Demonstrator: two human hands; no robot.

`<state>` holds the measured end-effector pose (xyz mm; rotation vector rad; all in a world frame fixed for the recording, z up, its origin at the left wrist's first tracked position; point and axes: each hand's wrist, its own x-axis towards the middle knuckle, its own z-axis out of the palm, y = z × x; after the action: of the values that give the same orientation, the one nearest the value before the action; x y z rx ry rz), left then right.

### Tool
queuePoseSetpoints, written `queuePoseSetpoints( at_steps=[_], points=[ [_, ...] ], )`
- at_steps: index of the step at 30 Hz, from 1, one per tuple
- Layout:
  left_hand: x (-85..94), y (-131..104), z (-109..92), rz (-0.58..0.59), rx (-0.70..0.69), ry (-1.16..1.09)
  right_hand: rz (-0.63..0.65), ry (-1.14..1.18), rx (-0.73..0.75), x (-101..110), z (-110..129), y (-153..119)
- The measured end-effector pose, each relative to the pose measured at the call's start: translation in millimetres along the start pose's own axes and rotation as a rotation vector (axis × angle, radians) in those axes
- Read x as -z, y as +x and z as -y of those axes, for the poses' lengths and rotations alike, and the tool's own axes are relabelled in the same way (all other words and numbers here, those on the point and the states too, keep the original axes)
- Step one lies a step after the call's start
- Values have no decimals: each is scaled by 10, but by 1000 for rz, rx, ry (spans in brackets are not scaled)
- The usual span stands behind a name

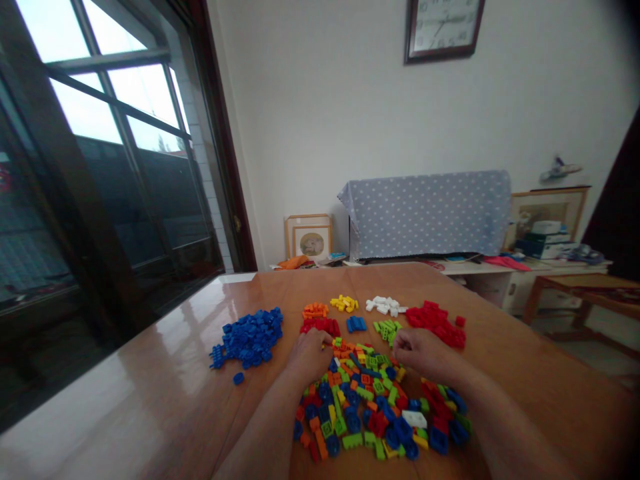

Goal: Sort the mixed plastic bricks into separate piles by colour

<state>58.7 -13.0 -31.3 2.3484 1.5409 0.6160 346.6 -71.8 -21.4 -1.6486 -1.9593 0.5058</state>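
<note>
Mixed bricks: ok so the jumbled pile (370, 400) was right in front of you, middle of my dial, with 12 pointing away from you. Lime, orange, blue, red, yellow and a bit of white, all loose on the table (165, 393).
Left hand: your left hand (313, 353) was at about 10 to 11 o'clock, fingers bent down by the pile's edge, right next to the small red group (320, 326). Couldn't tell if it was pinching anything.
Right hand: your right hand (420, 350) was around 1 to 2 o'clock, fingers curled in, just beside the lime group (387, 331). Couldn't tell whether the fingertips had a piece there either.
Blue stuff: big blue heap (253, 337) at 10 o'clock, one stray blue piece (239, 379) near 9, small blue group (357, 325) just shy of 12.
Far row: orange group (315, 311) at 11, yellow group (345, 303) between 11 and 12, white group (385, 306) a touch past 12.
Big red: red heap (435, 323) between 1 and 2, beyond your right hand.
</note>
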Motion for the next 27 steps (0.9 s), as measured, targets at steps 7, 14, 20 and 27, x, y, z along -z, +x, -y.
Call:
queuePoseSetpoints(
  at_steps=[7,14,20,27],
  points=[
    [-5,1,-14,25,-71,36,7,18,-7,11,22,2],
    [59,-22,-106,111,-108,18,14,29,-23,25,46,-4],
    [56,-36,-133,93,-134,-27,25,32,-23,41,57,3],
    [47,-53,-181,90,-177,-66,-2,44,-10,41,76,-6]
  ],
)
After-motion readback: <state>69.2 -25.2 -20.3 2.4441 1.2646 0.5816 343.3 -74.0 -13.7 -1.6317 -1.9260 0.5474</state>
